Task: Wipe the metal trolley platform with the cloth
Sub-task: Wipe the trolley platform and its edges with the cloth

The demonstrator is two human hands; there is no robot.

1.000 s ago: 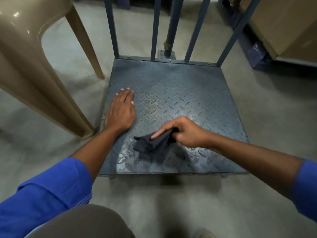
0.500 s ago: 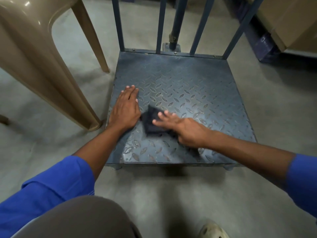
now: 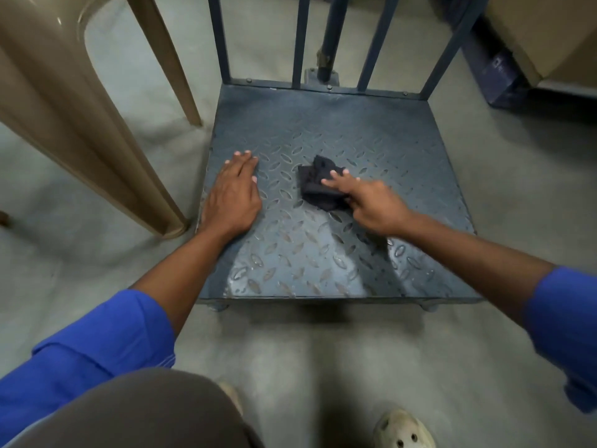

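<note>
One metal trolley platform [image 3: 323, 130], tread-patterned. One dark cloth [image 3: 318, 185], bunched, lying on it under the right hand's [image 3: 374, 203] fingers, which are straight, slightly spread and pressing. One left hand [image 3: 234, 195]: flat on the platform, fingers together, apart from the cloth. One tan chair [image 3: 80, 130] outboard of the left fingers.

Trolley platform [image 3: 339, 130]: blue-grey painted metal, raised diamond tread, rough. Near edge catches light, glossy sheen, paint worn on treads. Upright bars [image 3: 300, 37]: same painted metal, smooth, dull. Cloth [image 3: 318, 185]: dark soft fabric, crumpled, matt. Chair [image 3: 64, 108]: beige plastic, smooth, glossy. Floor [image 3: 323, 350]: grey concrete, matt, blotchy. Sleeve [image 3: 97, 350]: blue woven cloth. Shoe [image 3: 403, 428]: pale rubbery foam, scuffed. Box [image 3: 549, 33]: brown cardboard, matt.
</note>
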